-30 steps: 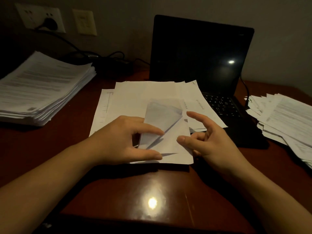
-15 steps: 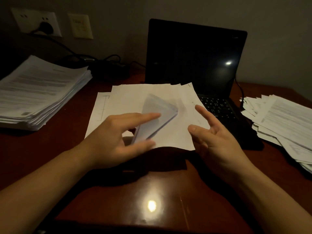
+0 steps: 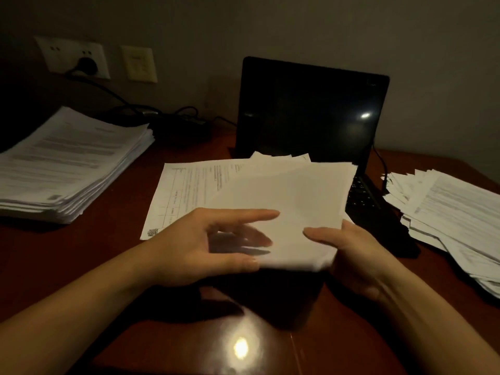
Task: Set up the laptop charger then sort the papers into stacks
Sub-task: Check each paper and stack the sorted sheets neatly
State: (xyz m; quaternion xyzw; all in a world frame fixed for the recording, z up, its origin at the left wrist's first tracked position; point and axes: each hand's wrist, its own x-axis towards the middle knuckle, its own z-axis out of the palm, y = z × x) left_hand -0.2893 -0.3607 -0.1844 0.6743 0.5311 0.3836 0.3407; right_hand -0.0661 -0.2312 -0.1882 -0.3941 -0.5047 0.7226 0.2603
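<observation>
White paper covers the middle of the brown surface [image 3: 81, 266], where a loose middle pile [image 3: 189, 196] lies in front of the open laptop [image 3: 311, 112]. A black plug [image 3: 86, 64] sits in the wall socket and a cable [image 3: 378, 158] runs to the laptop's right side, so the charger step looks done and the sorting is the step in hand. The top sheet [image 3: 292, 201] is raised off the pile at its near edge. The right hand [image 3: 359, 255] has a closed grip on its near right corner, with the thumb on top and the fingers beneath. The left hand [image 3: 205, 247] has a loose grip, its fingers stretched out over the sheet and its thumb against the near edge. A squared left stack [image 3: 67, 163] and a ragged right pile [image 3: 446, 212] lie well apart. The next move probably calls for reading which kind the sheet is, lifting it without dragging the pages below, then laying it square on the matching stack.
</observation>
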